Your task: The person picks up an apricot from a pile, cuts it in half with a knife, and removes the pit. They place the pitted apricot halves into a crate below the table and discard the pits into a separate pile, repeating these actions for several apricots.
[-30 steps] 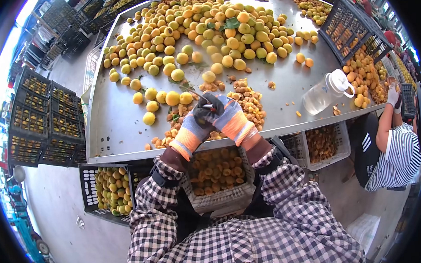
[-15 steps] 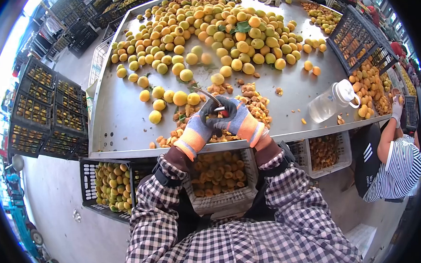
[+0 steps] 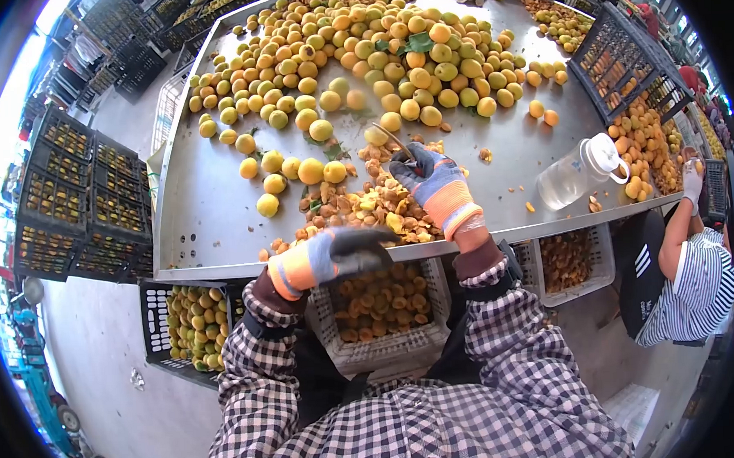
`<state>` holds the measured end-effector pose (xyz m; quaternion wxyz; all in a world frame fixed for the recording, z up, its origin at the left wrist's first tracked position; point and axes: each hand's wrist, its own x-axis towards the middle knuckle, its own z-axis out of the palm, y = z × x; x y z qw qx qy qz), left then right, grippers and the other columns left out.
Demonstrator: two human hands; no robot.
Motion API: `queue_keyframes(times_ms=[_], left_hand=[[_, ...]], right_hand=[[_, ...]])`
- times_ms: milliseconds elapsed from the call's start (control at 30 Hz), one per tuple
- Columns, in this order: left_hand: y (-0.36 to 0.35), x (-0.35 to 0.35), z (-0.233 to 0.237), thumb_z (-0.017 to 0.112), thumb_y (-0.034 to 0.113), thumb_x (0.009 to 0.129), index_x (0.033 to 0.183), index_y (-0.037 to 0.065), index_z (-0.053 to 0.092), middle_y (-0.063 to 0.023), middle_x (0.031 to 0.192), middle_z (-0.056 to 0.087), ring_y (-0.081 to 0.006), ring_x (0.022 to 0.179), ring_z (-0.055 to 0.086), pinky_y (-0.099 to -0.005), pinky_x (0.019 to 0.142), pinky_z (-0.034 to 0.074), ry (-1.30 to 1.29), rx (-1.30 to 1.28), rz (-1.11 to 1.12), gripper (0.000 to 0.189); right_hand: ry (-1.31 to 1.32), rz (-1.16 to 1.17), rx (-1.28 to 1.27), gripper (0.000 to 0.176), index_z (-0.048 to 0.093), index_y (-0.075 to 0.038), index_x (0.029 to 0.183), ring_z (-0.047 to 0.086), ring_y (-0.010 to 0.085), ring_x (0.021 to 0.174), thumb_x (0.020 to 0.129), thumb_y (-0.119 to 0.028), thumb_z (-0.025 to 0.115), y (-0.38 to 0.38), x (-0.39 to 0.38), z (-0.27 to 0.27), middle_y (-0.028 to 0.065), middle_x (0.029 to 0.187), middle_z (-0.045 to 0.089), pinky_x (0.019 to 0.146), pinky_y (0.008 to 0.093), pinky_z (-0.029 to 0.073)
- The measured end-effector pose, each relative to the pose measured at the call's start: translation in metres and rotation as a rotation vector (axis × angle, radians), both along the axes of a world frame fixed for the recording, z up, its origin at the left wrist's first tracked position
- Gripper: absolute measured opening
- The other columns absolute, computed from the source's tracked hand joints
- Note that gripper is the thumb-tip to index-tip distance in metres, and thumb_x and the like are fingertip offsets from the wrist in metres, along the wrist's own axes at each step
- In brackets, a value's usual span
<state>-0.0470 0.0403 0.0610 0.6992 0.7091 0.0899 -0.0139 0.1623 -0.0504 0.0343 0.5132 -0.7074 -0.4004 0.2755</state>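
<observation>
My left hand [image 3: 331, 257], in an orange and grey-blue glove with dark fingers, is over the table's front edge above the crate of halved fruit [image 3: 382, 304]. Its fingers are stretched out and slightly blurred. My right hand [image 3: 435, 185], gloved alike, is closed round a thin curved metal tool [image 3: 392, 138], whose end points up and left. Below and left of the right hand lies a heap of split fruit and pits [image 3: 374, 208]. Whole yellow-green fruits [image 3: 332, 171] lie left of the heap, with a large pile [image 3: 375, 48] behind.
A clear water bottle [image 3: 573, 173] stands on the metal table [image 3: 211, 227], right of my hands. A black crate [image 3: 626, 62] leans at the right. Fruit crates [image 3: 195, 326] sit below the edge. A co-worker in a striped shirt [image 3: 689, 284] is at the right.
My hands have parted. The left has moved down and left, its fingers now spread, to above the crate. The right has moved slightly up and right with the tool.
</observation>
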Motion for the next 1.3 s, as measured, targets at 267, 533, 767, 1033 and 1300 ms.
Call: queue_keyframes(times_ms=[267, 533, 767, 1033, 1300], left_hand=[[0.057, 0.027, -0.054, 0.075, 0.015, 0.076, 0.12, 0.01, 0.061, -0.01, 0.112, 0.066, -0.0286, 0.105, 0.061, -0.0402, 0.091, 0.046, 0.024, 1.26, 0.67, 0.047], [0.075, 0.057, -0.062, 0.076, 0.032, 0.071, 0.123, 0.022, 0.061, -0.0058, 0.132, 0.057, -0.0294, 0.137, 0.035, -0.0574, 0.114, 0.012, 0.596, 1.701, 0.35, 0.055], [0.053, 0.034, -0.045, 0.072, -0.008, 0.068, 0.127, 0.008, 0.056, -0.0071, 0.12, 0.061, -0.0209, 0.105, 0.061, -0.0328, 0.086, 0.052, -0.27, 0.351, 0.581, 0.063], [0.022, 0.014, -0.012, 0.069, 0.005, 0.08, 0.133, 0.003, 0.049, -0.006, 0.117, 0.06, -0.0141, 0.103, 0.059, -0.0263, 0.075, 0.052, -0.279, -0.32, 0.51, 0.056], [0.009, -0.001, -0.013, 0.071, -0.004, 0.076, 0.129, 0.001, 0.055, -0.0033, 0.112, 0.063, -0.0103, 0.094, 0.061, -0.0236, 0.076, 0.051, -0.324, -0.203, 0.548, 0.056]], right_hand=[[0.044, 0.03, 0.003, 0.026, 0.062, 0.0, 0.111, 0.06, 0.0069, 0.081, 0.088, -0.009, 0.068, 0.009, -0.006, -0.01, 0.0028, 0.092, 0.068, 0.075, 0.0223, 0.051], [-0.161, 0.079, 0.067, 0.022, 0.063, -0.011, 0.097, 0.063, 0.036, 0.083, 0.088, -0.032, 0.063, 0.012, -0.006, -0.027, 0.0153, 0.091, 0.066, 0.069, 0.0421, 0.05], [-0.208, 0.01, 0.125, 0.023, 0.061, -0.009, 0.104, 0.063, 0.0375, 0.084, 0.089, -0.026, 0.063, 0.005, -0.015, -0.009, 0.017, 0.091, 0.065, 0.07, 0.043, 0.05], [-0.407, 0.218, 0.149, 0.027, 0.06, 0.002, 0.111, 0.067, 0.0256, 0.088, 0.085, -0.002, 0.064, -0.019, -0.038, 0.024, 0.0147, 0.096, 0.068, 0.076, 0.0327, 0.051], [-0.421, 0.23, 0.167, 0.034, 0.056, 0.002, 0.119, 0.067, 0.0259, 0.095, 0.086, -0.001, 0.062, -0.031, -0.058, 0.003, 0.0158, 0.105, 0.069, 0.081, 0.0311, 0.052]])
